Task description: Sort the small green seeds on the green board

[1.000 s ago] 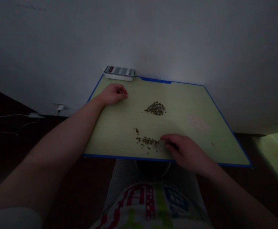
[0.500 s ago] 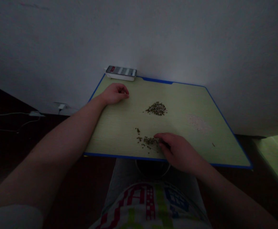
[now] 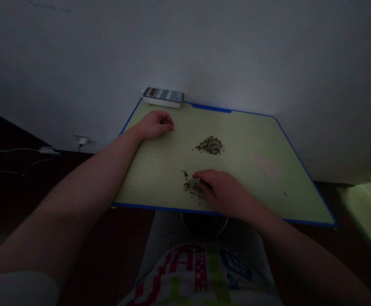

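Observation:
My right hand [image 3: 222,189] is over a loose scatter of small dark seed-like grains [image 3: 192,187] near the board's front edge. Its fingers are bent, with a gap between forefinger and thumb, and it covers part of the scatter. A denser pile of the same grains [image 3: 211,145] lies farther back on the pale yellow-green, blue-edged board [image 3: 153,178]. My left hand [image 3: 157,124] rests at the board's left side, fingers curled in toward the thumb. Whether anything is between those fingers is hidden.
A phone [image 3: 163,94] lies on a white box [image 3: 162,102] at the back left corner, by the wall. Pale flakes [image 3: 266,165] and a small brown sliver [image 3: 285,194] are on the right. A dark round container [image 3: 204,224] sits below the front edge.
My right hand has moved left and slightly away from me, further over the scattered grains. The left hand has stayed in place.

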Demonstrator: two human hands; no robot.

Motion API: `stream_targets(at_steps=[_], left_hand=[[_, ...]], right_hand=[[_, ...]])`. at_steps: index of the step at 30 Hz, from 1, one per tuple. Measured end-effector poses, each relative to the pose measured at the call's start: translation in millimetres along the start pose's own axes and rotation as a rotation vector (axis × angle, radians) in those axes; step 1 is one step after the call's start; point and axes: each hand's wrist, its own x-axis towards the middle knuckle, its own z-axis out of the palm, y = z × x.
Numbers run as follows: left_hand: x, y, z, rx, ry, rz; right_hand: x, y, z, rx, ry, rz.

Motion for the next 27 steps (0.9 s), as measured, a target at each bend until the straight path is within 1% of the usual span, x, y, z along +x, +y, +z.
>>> stream_targets(at_steps=[4,8,11,15,18,24,27], left_hand=[[0.9,-1.3,0.0,0.001,-0.002,0.008],[0.2,0.5,-0.4,-0.008,-0.012,0.001],[-0.6,1.7,-0.6,-0.005,-0.006,0.0],[-0.1,-0.3,-0.6,-0.012,-0.01,0.008],[1.0,-2.8,-0.6,-0.008,-0.011,0.003],[1.7,-3.3,-0.3,-0.004,-0.005,0.014],[1.1,-1.4,0.1,-0.011,-0.002,0.003]], right_hand=[[8.0,-2.7,-5.1,-0.014,-0.068,-0.047],[11.0,-1.4,-10.2,-0.011,-0.154,-0.126],[7.9,-0.5,-12.9,0.007,-0.196,-0.173],[-1.9,0.1,-14.9,0.025,-0.219,-0.177],[-12.1,3.5,-13.7,0.037,-0.203,-0.154],[-34.4,16.3,-8.4,0.108,-0.1,-0.067],[-44.1,22.4,-9.2,0.137,-0.075,-0.056]])
